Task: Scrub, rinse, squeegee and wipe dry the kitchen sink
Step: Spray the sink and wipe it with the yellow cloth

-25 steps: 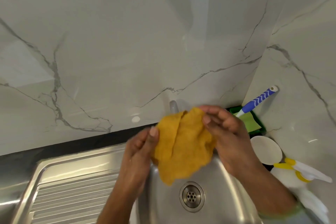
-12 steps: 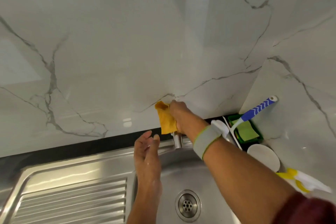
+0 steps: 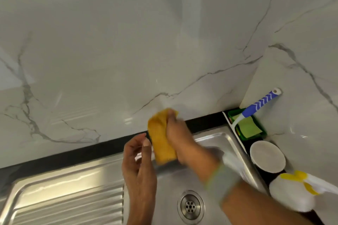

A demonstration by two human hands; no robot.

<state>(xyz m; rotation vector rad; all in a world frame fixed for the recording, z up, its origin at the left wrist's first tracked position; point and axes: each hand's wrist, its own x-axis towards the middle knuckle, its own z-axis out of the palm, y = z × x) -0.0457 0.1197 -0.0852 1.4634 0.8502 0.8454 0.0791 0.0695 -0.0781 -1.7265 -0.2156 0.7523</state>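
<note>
My right hand (image 3: 178, 139) grips a yellow cloth (image 3: 161, 142) at the back rim of the stainless steel sink (image 3: 215, 139), where the tap stood a moment ago; the tap is hidden behind cloth and hand. The hand is blurred with motion. My left hand (image 3: 139, 168) hovers just left of the cloth over the sink's edge, fingers loosely bent, holding nothing. The round drain (image 3: 190, 206) lies in the basin below. A ribbed draining board (image 3: 64, 204) stretches to the left.
At the right stand a green caddy (image 3: 263, 132) with a green sponge (image 3: 247, 127), a blue-and-white handled brush (image 3: 259, 104), a white round cup (image 3: 267, 156) and a white spray bottle with yellow trigger (image 3: 296, 192). Marble wall (image 3: 128, 51) rises behind.
The cloth went from both hands to my right hand alone, which carried it back to the tap and has slid it down. My left hand let go and stays nearby.
</note>
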